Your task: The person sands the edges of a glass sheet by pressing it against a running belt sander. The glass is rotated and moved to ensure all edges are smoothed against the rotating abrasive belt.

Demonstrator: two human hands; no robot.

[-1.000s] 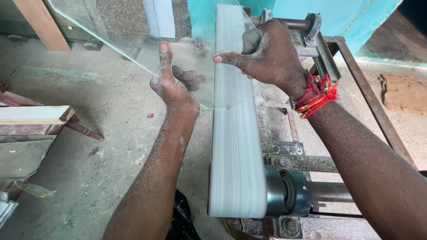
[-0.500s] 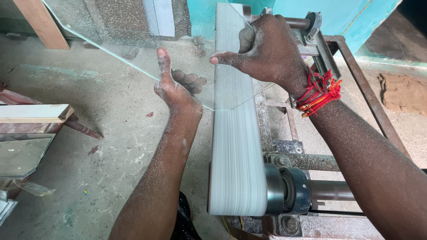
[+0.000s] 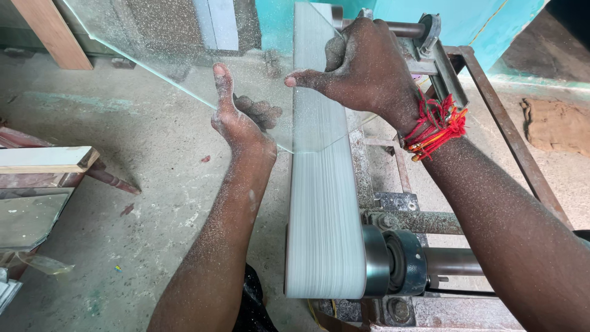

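Holding a clear glass sheet (image 3: 184, 67) against the pale sanding belt (image 3: 319, 203), both hands grip it from either side.

The left hand (image 3: 236, 120) sits just left of the belt, thumb up along the near face of the glass and fingers curled behind it. The right hand (image 3: 362, 67) rests over the belt's far end, closed on the glass edge, a red thread band (image 3: 436, 126) on its wrist. The sheet's lower corner touches the belt; the roller (image 3: 393, 261) caps the belt's near end.
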